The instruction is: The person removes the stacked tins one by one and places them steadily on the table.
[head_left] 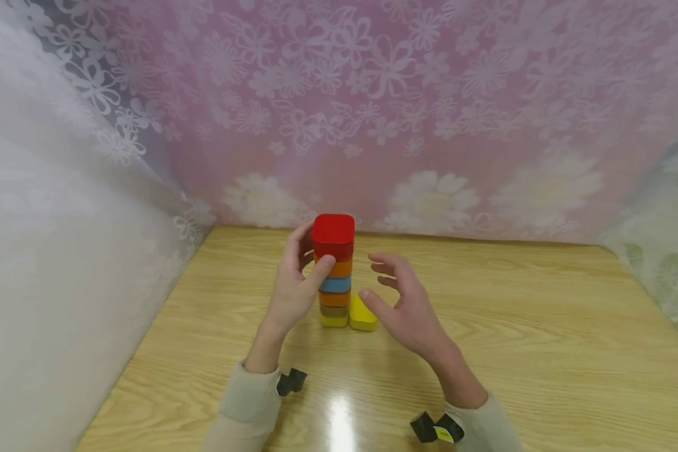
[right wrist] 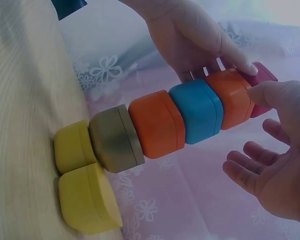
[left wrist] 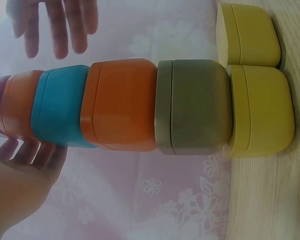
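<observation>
Showing the red block [head_left: 333, 229] from above — only 1 view, head.

A pale, wood-grained table [head_left: 542, 326] stretched across the lower part of the head view. Behind it hung a pink sheet [head_left: 486, 144] with white flowers, some only outlined, and large, soft daisies [head_left: 435, 198] low down. A whitish sheet [head_left: 56, 263] closed off the left, greyer and flowered towards the back corner. On the right hung another pale sheet [head_left: 667, 263] with faint green leaf shapes. A bright white glare [head_left: 340, 424] lay on the table's nearer part.
</observation>
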A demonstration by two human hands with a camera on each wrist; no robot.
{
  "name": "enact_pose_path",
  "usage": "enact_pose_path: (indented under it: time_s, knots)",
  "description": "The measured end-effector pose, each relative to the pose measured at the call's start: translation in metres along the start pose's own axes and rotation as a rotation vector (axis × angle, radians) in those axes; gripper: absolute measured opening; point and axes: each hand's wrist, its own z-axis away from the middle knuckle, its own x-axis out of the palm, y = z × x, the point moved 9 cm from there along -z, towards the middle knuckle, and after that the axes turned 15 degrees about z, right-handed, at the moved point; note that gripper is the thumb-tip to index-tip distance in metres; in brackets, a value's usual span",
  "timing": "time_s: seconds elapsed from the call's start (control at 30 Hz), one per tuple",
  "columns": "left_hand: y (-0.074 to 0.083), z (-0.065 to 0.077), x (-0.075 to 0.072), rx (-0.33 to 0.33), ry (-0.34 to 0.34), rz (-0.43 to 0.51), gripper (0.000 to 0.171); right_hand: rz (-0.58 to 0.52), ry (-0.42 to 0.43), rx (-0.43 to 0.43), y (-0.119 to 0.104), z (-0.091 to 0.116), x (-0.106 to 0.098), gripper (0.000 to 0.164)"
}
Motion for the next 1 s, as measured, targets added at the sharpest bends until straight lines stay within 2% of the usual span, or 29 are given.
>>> enact_pose_path:
  time_s: [0.17, 0.4, 0.6, 0.77, 1.0]
  knots:
    - [0.002, 0.0, 0.003, -0.009, 0.001, 0.011, 0.061, -0.02, 0.029, -0.006, -0.009, -0.011, -0.006, 0.058]
    - [0.025, 0.001, 0.009, -0.023, 0.002, 0.001, 0.058, -0.03, 0.059, -0.06, -0.026, -0.031, -0.011, 0.066]
    - [0.028, 0.0, 0.009, -0.019, 0.003, 0.0, 0.059, -0.012, 0.069, -0.102, -0.034, -0.042, -0.01, 0.067]
    - [0.026, 0.0, 0.009, -0.014, -0.003, -0.001, 0.059, 0.012, 0.056, -0.12, -0.036, -0.047, -0.01, 0.065]
    - [0.0, -0.001, -0.001, -0.004, 0.009, -0.016, 0.065, 0.057, -0.034, -0.113, -0.035, -0.049, -0.002, 0.054]
